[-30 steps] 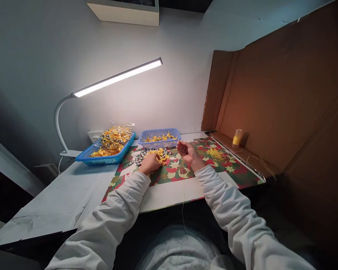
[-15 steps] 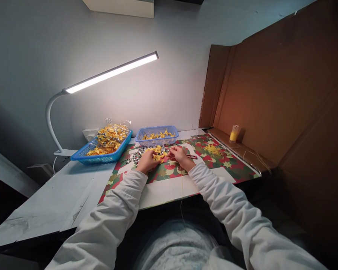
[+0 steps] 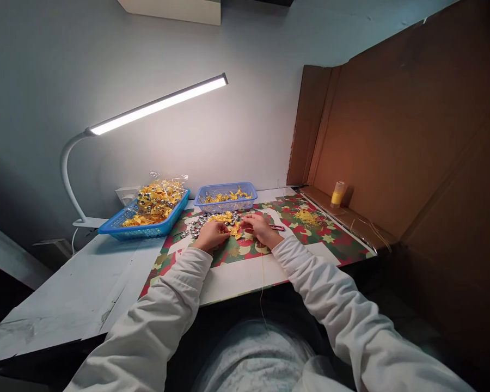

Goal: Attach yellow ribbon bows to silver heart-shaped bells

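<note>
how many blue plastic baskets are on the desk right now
2. A larger blue basket sits left of the hands by the lamp base; a smaller blue basket stands behind the hands, near the wall.

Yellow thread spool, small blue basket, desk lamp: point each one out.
yellow thread spool [image 3: 337, 194], head view, on the middle of its body.
small blue basket [image 3: 227, 206], head view, on its front mesh wall.
desk lamp [image 3: 157, 105], head view, on the lit bar.

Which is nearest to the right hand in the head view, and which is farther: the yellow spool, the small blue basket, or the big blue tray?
From the right hand:
1. small blue basket, just behind the hand, slightly left.
2. yellow spool, off to the right, by the cardboard.
3. big blue tray, far left, beyond the left hand.
</note>
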The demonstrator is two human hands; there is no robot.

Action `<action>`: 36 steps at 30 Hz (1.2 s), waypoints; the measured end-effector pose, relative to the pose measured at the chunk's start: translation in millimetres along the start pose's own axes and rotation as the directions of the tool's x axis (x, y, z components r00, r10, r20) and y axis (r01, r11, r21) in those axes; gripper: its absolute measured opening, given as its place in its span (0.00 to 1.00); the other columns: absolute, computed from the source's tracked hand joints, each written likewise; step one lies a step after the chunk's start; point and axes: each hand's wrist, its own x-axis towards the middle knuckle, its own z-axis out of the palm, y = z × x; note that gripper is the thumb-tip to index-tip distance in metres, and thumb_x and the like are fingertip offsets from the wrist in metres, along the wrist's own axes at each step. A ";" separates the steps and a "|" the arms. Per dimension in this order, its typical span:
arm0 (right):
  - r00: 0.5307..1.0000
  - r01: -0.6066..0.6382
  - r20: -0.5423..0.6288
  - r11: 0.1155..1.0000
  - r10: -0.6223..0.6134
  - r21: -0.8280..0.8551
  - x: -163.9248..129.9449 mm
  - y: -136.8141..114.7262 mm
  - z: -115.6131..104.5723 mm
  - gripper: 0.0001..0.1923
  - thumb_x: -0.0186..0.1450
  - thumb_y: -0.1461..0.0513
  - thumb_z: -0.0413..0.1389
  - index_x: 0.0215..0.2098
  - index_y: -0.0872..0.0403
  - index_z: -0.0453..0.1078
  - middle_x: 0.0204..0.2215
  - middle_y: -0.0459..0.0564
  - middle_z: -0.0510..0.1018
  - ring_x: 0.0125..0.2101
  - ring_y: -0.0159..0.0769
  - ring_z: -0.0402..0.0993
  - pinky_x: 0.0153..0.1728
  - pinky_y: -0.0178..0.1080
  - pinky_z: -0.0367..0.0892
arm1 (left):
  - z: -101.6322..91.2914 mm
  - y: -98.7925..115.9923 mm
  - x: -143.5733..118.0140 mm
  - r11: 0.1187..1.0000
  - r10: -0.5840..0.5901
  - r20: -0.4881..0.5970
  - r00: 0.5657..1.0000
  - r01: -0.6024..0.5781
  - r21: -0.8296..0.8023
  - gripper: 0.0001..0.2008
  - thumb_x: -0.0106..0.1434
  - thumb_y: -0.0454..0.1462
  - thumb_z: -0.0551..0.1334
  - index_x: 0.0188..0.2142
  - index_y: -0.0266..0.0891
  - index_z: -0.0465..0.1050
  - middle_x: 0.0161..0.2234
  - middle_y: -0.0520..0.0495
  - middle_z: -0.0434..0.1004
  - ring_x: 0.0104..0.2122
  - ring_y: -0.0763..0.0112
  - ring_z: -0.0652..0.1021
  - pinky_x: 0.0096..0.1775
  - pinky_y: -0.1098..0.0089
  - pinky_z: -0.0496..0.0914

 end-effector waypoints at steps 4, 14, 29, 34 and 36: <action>0.999 -0.048 0.025 0.996 0.046 0.072 -2.9 -4.7 -1.1 0.05 0.60 0.62 0.58 0.28 0.53 0.66 0.24 0.43 0.78 0.28 0.28 0.73 0.30 0.31 0.63 | -0.3 3.2 -2.4 1.000 -0.009 -0.070 0.998 0.010 0.014 0.10 0.55 0.41 0.62 0.35 0.40 0.79 0.40 0.44 0.80 0.43 0.58 0.76 0.41 0.65 0.66; 1.000 -0.021 0.017 0.999 0.021 0.027 -1.1 -5.1 -1.4 0.12 0.64 0.56 0.54 0.26 0.54 0.64 0.23 0.44 0.77 0.26 0.27 0.69 0.25 0.29 0.58 | 9.0 5.9 0.6 0.991 0.089 -0.037 0.995 -0.085 0.106 0.12 0.58 0.45 0.62 0.35 0.42 0.79 0.40 0.44 0.78 0.44 0.58 0.75 0.45 0.63 0.65; 0.991 0.104 -0.057 0.970 -0.120 -0.222 13.7 14.7 -10.3 0.14 0.54 0.61 0.67 0.18 0.56 0.68 0.18 0.45 0.73 0.16 0.26 0.68 0.13 0.28 0.56 | 10.3 8.4 -0.9 0.997 0.070 -0.088 0.994 -0.067 0.030 0.12 0.59 0.45 0.61 0.32 0.40 0.79 0.39 0.44 0.78 0.43 0.58 0.74 0.43 0.62 0.63; 0.990 0.073 -0.100 0.960 -0.103 -0.271 16.8 17.3 -10.7 0.14 0.58 0.60 0.65 0.20 0.55 0.67 0.18 0.44 0.74 0.16 0.26 0.70 0.13 0.27 0.59 | 16.7 13.2 -0.1 0.986 0.160 -0.090 0.983 -0.156 0.053 0.16 0.61 0.48 0.60 0.42 0.43 0.79 0.43 0.43 0.75 0.47 0.54 0.72 0.48 0.59 0.61; 0.992 0.047 -0.098 0.961 -0.077 -0.272 15.7 16.0 -9.5 0.14 0.61 0.60 0.62 0.21 0.55 0.66 0.19 0.45 0.74 0.15 0.28 0.70 0.12 0.28 0.59 | 19.0 16.0 0.1 0.977 0.208 -0.053 0.977 -0.204 0.067 0.17 0.62 0.48 0.60 0.47 0.46 0.78 0.43 0.42 0.74 0.48 0.53 0.71 0.49 0.57 0.60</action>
